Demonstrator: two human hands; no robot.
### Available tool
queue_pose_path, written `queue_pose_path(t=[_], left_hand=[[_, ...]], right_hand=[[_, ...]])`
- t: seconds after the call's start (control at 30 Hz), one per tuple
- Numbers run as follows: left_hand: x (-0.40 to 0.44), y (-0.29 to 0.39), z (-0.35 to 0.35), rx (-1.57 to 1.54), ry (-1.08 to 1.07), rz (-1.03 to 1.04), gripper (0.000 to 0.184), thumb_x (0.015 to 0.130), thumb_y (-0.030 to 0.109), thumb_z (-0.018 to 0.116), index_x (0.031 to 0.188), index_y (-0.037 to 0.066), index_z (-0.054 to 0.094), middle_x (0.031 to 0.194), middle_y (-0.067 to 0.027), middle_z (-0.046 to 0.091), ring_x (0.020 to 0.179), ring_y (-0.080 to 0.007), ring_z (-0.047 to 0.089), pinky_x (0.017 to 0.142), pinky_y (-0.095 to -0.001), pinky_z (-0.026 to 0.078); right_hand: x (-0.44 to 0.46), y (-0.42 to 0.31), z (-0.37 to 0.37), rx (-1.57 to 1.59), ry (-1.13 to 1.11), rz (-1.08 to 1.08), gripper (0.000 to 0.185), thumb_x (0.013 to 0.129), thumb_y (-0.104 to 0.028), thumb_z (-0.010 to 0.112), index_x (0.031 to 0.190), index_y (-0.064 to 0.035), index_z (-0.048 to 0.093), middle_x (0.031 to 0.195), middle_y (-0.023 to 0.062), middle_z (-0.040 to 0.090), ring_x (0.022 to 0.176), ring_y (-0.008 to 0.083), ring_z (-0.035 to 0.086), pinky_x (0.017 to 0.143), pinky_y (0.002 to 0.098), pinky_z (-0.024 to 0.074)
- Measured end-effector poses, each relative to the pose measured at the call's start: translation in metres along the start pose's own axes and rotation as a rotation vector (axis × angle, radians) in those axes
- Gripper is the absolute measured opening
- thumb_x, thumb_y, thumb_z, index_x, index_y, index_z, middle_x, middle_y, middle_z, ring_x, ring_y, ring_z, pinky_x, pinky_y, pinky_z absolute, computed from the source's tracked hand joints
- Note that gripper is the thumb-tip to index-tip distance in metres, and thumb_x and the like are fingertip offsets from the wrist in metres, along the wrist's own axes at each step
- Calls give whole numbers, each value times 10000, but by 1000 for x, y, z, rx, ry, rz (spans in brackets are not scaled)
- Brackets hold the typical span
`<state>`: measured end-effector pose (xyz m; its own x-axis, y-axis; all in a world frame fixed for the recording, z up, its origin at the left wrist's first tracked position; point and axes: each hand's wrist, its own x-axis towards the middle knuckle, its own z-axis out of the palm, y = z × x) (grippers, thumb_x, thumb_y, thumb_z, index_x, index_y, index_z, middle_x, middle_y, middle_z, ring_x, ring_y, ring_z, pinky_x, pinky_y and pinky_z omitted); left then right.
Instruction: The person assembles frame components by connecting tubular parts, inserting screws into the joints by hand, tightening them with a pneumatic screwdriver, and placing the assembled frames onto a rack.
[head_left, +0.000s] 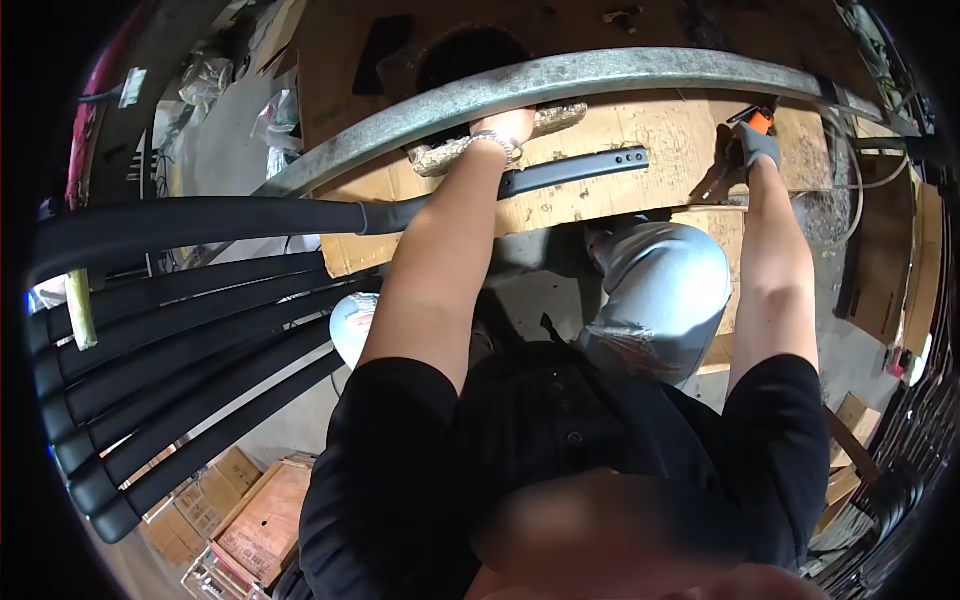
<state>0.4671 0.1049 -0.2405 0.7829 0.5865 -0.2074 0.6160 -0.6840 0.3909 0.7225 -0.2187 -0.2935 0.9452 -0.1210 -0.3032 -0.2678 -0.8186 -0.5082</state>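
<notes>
Bar (pixel 575 174) crosswise, holed end (pixel 631 158) rightward, right hand (pixel 755 146) clasping orange tool (pixel 760 122), grip of left hand (pixel 513 126) unclear

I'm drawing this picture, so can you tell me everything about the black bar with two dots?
The black bar looks like smooth metal, long, narrow and slightly bent. Two round dark spots, maybe holes, sit near its squared tip. It lies over the cardboard, and the left arm crosses above it. Past the arm, a thicker black tube seems to join it. I can't tell whether the arm touches it.
</notes>
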Motion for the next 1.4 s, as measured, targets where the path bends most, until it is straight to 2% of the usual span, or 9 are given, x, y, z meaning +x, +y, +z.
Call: queue_pose_path(t=[0.23,0.4,0.57,0.6,0.63,0.7,0.83,1.03,1.4], left_hand=[[-19,-38,-13,-26,34,80,329,837,236,480,1098,47,547,1129,-163,542,1014,-322,525,879,-385,413],[-40,-53,-17,-326,88,156,289,816,162,529,1073,32,555,1000,-165,600,930,-312,570,853,-369,432],[-57,-64,-4,-217,320,290,239,820,132,532,1029,26,574,899,-142,625,862,-297,587,814,-338,451],[-64,-62,4,-793,333,110,225,829,159,531,1001,22,580,868,-125,628,828,-267,596,781,-313,462],[-76,-63,12,-1362,325,-96,221,839,185,530,973,19,586,837,-107,631,794,-236,604,747,-287,472],[-141,-53,-39,-403,156,60,173,842,169,552,923,20,587,771,-76,625,728,-191,601,676,-268,485],[-178,-110,-1,-1468,-94,-388,54,827,57,555,879,48,570,853,-86,588,784,-220,575,723,-318,495],[-194,-123,-10,-2325,36,-339,51,814,18,571,823,68,581,822,-78,593,721,-179,563,711,-290,495],[-193,-99,-10,-2446,129,-629,53,825,88,592,842,40,580,793,-77,573,706,-163,547,692,-283,501]], right_hand=[[-126,-21,-58,1813,-202,64,335,726,-152,583,1009,6,496,831,129,567,794,309,558,714,364,479],[-232,-62,-121,1956,-689,-519,532,735,-219,608,1201,-62,406,1030,148,519,1015,298,504,863,503,423],[-279,-130,-136,1976,-1525,-1052,623,634,-112,733,1186,-88,444,967,89,546,1011,271,497,863,359,434],[-284,-140,-132,1966,-1732,-1211,641,620,-108,751,1184,-88,445,961,84,547,1018,268,500,866,354,435],[-292,-144,-124,1963,-1742,-1202,641,620,-108,751,1184,-88,445,961,84,547,1018,268,500,866,354,435],[-310,-149,-99,1919,-1593,-1038,616,636,-127,741,1173,-85,442,928,79,562,1025,247,507,868,336,439],[-343,-155,-34,1529,-1190,-582,594,660,-146,705,1162,-57,399,988,99,568,1001,223,513,895,356,410],[-358,-151,12,1027,-1161,-844,540,675,-97,642,1142,-40,377,1003,99,549,966,201,520,860,340,413],[-383,-151,23,896,-817,-676,69,743,-39,466,808,-59,479,731,23,441,682,110,474,632,221,428]])
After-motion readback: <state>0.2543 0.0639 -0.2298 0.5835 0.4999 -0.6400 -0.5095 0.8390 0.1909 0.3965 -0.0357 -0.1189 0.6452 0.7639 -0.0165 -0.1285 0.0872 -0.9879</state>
